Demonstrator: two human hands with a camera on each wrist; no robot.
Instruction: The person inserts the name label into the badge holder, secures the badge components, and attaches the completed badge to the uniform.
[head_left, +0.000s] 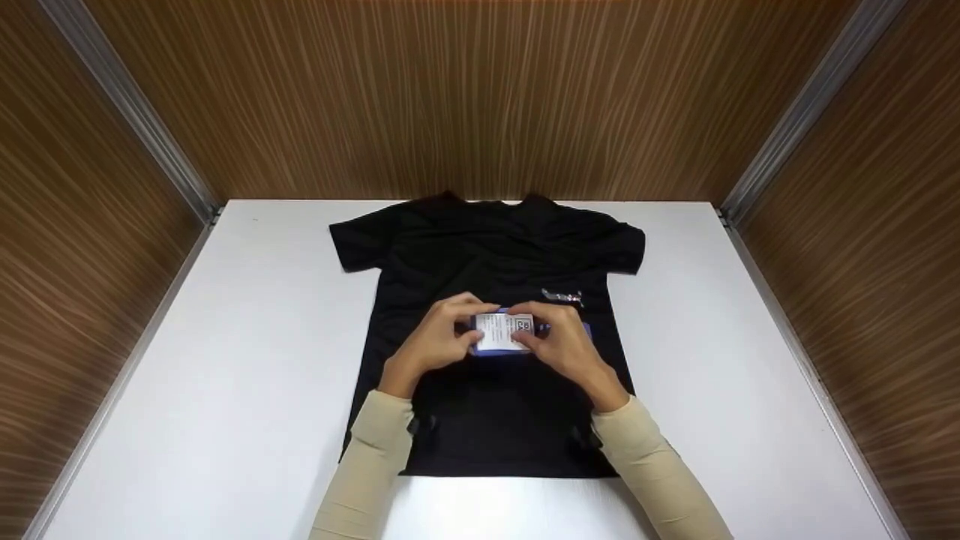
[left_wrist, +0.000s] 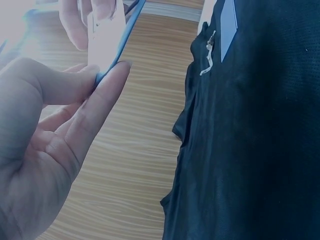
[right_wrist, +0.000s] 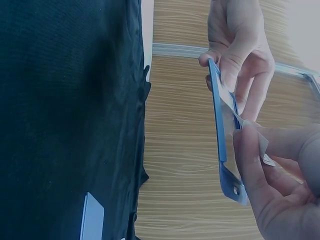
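Both hands hold a blue card holder (head_left: 504,352) and a white printed card (head_left: 495,328) up over the black T-shirt (head_left: 517,427). My left hand (head_left: 439,337) pinches the holder's left end between thumb and fingers. At the other end, my right hand (head_left: 566,341) pinches the card. In the right wrist view the card (right_wrist: 226,95) lies partly in the holder (right_wrist: 218,115), and its near end is lifted out between the right thumb and fingers. The left wrist view shows the left thumb and a finger on the holder's blue edge (left_wrist: 120,50).
The T-shirt lies spread on a white table (head_left: 285,360). Beside the right hand, a flat blue piece (head_left: 588,328) lies on the shirt, with a small crumpled silvery thing (head_left: 562,297) above it. Wood-patterned panels (head_left: 480,97) enclose the back and sides.
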